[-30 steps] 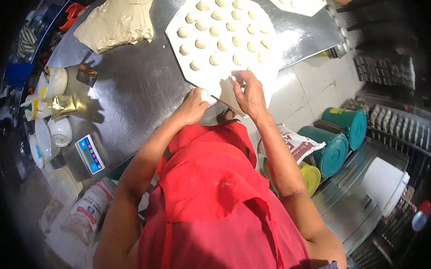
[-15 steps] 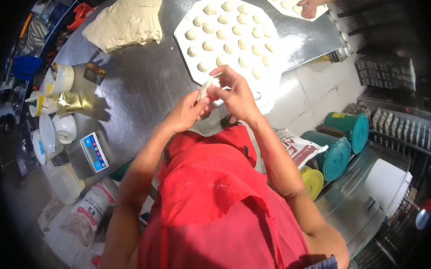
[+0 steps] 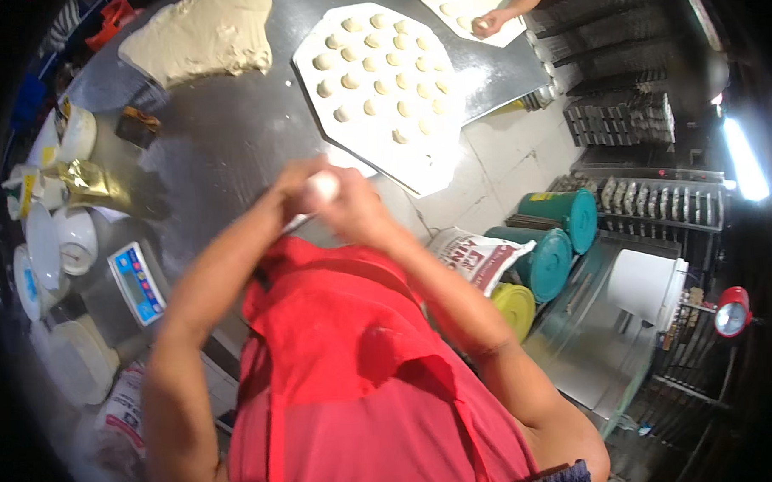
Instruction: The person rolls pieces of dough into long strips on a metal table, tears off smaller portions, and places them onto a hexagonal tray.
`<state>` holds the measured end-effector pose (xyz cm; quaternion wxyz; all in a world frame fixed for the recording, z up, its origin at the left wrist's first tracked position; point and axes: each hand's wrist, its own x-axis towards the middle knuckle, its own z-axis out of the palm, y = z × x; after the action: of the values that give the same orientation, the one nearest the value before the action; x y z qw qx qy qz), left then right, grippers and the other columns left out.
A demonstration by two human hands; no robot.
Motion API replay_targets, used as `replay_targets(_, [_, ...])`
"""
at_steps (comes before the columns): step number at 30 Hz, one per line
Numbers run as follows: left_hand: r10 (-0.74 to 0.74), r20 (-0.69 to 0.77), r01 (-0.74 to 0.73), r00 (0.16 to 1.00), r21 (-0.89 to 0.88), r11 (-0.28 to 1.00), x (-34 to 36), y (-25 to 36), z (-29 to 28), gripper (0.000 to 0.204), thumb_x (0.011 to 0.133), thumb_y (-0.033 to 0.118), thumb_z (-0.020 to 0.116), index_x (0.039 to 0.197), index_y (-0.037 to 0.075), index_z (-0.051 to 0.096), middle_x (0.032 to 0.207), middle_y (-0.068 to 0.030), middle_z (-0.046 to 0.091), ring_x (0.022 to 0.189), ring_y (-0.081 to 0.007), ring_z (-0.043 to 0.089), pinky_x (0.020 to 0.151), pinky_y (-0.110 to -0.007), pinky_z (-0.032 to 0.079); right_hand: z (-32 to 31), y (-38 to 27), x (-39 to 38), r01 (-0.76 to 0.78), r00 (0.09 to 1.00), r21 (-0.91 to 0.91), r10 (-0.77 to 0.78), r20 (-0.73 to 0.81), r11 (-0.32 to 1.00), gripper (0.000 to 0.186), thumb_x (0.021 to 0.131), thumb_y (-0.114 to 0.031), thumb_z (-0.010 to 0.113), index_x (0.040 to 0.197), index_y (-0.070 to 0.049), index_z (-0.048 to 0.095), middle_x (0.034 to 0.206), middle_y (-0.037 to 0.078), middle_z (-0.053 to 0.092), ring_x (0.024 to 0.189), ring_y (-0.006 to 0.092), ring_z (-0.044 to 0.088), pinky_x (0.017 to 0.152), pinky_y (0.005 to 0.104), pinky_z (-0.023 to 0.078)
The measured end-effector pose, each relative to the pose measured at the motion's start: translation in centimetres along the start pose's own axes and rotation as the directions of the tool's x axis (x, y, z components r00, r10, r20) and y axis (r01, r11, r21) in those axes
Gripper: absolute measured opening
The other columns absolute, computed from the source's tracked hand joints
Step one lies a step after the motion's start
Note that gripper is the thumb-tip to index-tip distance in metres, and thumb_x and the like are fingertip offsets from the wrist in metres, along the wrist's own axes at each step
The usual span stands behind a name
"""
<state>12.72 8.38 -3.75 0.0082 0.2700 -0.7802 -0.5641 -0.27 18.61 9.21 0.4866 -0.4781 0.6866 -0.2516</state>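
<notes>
A small pale dough ball (image 3: 323, 186) sits between my two hands, just in front of the red apron. My left hand (image 3: 292, 191) closes round its left side. From the right, my right hand (image 3: 358, 210) presses against it. Motion blurs both hands, so single fingers are hard to make out. Beyond them lies a white octagonal board (image 3: 424, 165) with rows of rounded dough pieces (image 3: 370, 108). My hands are apart from its near left edge. A large slab of dough (image 3: 205, 39) rests at the far left of the steel table (image 3: 220, 128).
A co-worker's hand (image 3: 489, 22) touches dough on a second board (image 3: 508, 34) at the far right. Left stand a digital scale (image 3: 138, 284), tubs (image 3: 76, 239) and a gold packet (image 3: 86, 179). Lidded bins (image 3: 544, 265) and a flour sack (image 3: 476, 259) stand right.
My hands have drawn back from the board's edge toward the left, still with the dough, and now cup it closely together. The whole view has shifted; more of the right side shows.
</notes>
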Motion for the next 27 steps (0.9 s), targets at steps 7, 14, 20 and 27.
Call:
replay_targets(7, [-0.343,-0.257,0.395,0.904,0.192,0.898,-4.9,-1.2,4.2,0.036,0.106,0.027,0.052,0.118,-0.004,0.064,0.117,-0.0348,0.071,0.115,-0.0524,0.067,0.099,-0.06,0.051,-7.6,12.1,8.5,0.285,0.936,-0.136,-0.306,-0.175,0.949,0.035,0.097,-0.016,0.072,0.126,0.002,0.069,0.112,0.028,0.074,0.103,0.0454,0.072,0.092,0.046,0.057])
replay_targets(14, [-0.503,-0.585,0.426,0.636,-0.277,0.861,-9.6,-2.1,16.4,0.022,0.108,0.018,0.053,0.113,0.001,0.066,0.113,-0.0265,0.074,0.109,-0.0453,0.071,0.096,-0.05,0.055,-11.7,17.4,13.2,0.349,0.828,-0.63,-0.543,-0.14,0.694,0.032,0.096,-0.021,0.079,0.124,-0.01,0.073,0.109,0.017,0.07,0.103,0.0398,0.07,0.089,0.0485,0.057])
replay_targets(20, [-0.568,-0.646,0.477,0.511,-0.337,0.812,-15.1,-2.6,24.7,0.021,0.106,0.014,0.054,0.121,0.002,0.064,0.109,-0.0239,0.075,0.108,-0.0437,0.073,0.094,-0.048,0.056,-18.4,24.0,7.0,0.091,0.936,-0.182,-0.147,-0.321,0.979,0.027,0.1,-0.023,0.075,0.113,-0.002,0.065,0.09,0.017,0.072,0.09,0.0345,0.074,0.082,0.0483,0.056])
replay_targets(27, [-0.624,-0.559,0.552,0.546,-0.321,0.77,-14.1,-4.5,18.1,0.033,0.106,0.016,0.052,0.135,0.002,0.06,0.107,-0.0265,0.075,0.103,-0.0456,0.073,0.092,-0.052,0.056,-16.6,35.1,3.3,-0.071,0.922,-0.003,0.065,-0.381,0.997,0.039,0.093,-0.02,0.084,0.103,-0.002,0.052,0.085,0.008,0.062,0.065,0.0158,0.06,0.057,0.0328,0.051])
